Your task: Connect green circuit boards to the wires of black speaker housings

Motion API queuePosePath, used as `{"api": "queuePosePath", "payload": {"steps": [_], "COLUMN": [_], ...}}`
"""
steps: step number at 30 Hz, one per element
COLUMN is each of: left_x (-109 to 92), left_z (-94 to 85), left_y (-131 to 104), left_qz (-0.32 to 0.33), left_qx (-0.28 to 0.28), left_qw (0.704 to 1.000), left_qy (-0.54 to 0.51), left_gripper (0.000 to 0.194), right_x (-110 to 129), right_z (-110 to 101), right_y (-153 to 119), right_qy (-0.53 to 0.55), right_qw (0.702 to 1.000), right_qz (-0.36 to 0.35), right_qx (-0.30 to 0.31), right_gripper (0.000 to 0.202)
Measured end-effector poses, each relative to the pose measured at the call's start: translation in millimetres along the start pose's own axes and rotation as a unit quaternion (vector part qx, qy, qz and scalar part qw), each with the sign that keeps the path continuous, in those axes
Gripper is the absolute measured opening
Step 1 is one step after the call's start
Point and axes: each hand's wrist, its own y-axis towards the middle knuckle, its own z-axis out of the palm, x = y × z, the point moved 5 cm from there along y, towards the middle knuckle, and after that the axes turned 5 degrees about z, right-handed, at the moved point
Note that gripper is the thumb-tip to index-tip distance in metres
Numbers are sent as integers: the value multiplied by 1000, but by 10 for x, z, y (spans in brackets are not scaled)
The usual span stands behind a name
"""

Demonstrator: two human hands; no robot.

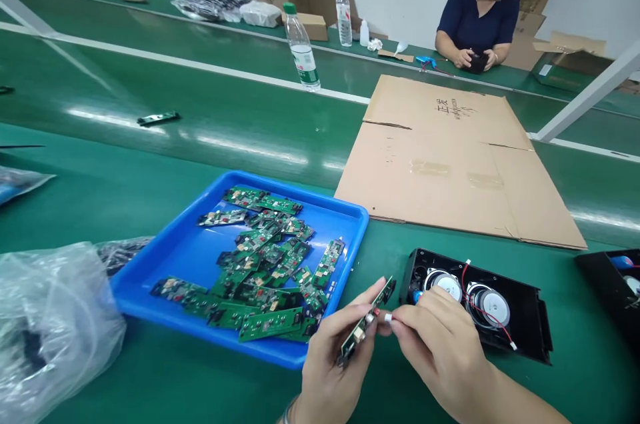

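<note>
The left hand (327, 371) had its grip clamped on a green circuit board (367, 324), held by the long edges above the surface's near edge, just right of the blue tray (165, 264). The right hand (440, 344) pinched a small white connector (389, 319) against it. The board looked light, stiff and fragile, so best held by its edges.

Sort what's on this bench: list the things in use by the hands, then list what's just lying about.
In use:
- left hand holding a circuit board
- right hand pinching a small white connector at that board
- black speaker housing with red wires
- blue tray of spare boards

Lying about:
- flattened cardboard
- water bottle
- clear plastic bag
- lone board on the belt
</note>
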Motion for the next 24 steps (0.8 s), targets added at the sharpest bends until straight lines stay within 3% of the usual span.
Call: {"api": "queuePosePath", "payload": {"steps": [2,4,7,10,20,24], "left_x": [3,27,59,94,211,261], "left_z": [0,28,77,98,159,141], "left_y": [5,-8,-69,-134,-196,-250], "left_qz": [-18,-77,-163,-210,-293,-301], "left_qx": [5,15,12,-10,-38,-92], "left_qw": [1000,993,966,941,894,902], "left_qy": [-22,-86,-203,-265,-338,-296], "left_gripper": [37,35,20,20,26,27], "right_x": [16,36,68,73,82,54], "right_z": [5,25,86,134,116,140], "right_y": [-7,-17,-40,-56,-2,3], "right_qy": [3,1,-14,-26,-16,-33], "right_qw": [1000,999,999,997,995,991], "right_qz": [-1,-5,-14,-1,32,7], "right_qx": [-17,-32,-46,-67,-91,-126], "right_gripper": [12,10,11,13,18,24]}}
